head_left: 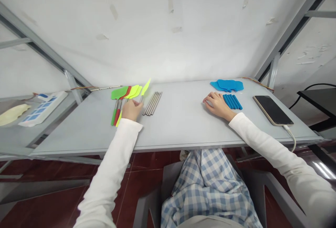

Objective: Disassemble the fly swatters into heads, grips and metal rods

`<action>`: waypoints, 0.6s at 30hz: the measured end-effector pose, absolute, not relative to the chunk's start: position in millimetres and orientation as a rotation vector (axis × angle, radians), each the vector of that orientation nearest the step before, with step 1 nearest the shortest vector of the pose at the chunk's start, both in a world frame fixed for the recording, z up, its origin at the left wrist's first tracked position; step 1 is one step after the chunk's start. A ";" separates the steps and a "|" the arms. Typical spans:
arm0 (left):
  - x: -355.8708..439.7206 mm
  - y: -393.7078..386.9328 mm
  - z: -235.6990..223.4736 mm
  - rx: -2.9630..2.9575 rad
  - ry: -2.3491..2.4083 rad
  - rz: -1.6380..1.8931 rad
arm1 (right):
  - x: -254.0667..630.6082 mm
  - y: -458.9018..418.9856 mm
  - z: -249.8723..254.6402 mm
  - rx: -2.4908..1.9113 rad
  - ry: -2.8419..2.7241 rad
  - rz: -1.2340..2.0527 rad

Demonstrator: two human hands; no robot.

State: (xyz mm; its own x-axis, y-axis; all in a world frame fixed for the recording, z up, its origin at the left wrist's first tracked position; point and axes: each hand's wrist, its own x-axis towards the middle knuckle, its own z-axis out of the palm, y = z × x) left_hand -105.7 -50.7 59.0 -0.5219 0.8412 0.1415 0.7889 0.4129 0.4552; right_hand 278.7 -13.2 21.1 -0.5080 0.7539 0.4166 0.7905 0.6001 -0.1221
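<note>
My left hand (132,109) is closed around the metal shaft of a bright yellow spatula (145,88), whose head tilts up off the table. To its left lie a green spatula (119,92), a red spatula (117,116) and other yellow spatulas (133,90), side by side and overlapping; my hand hides part of them. Several bare metal rods (152,103) lie in a row just to the right of that hand. My right hand (217,105) rests on the table with loosely bent fingers, holding nothing. Several blue handles (232,102) lie beside it, with blue spatula heads (229,85) stacked behind.
A phone (273,110) with a white charging cable (291,135) lies on the right of the grey table (181,126). The white wall (168,53) stands behind. At far left, a white tray with blue compartments (43,109) sits on another surface.
</note>
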 end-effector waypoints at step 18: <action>111.7 -13.2 36.1 1.002 1.043 1.102 | 210.9 52.5 25.5 -0.958 -0.947 1.601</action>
State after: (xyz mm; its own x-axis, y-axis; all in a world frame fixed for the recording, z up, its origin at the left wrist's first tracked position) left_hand 111.7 -13.2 36.1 0.1330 0.9811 -0.1402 -0.1944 0.1646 0.9670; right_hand 210.9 52.5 25.5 -0.1844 0.9739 -0.1326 -0.3530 -0.1915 -0.9158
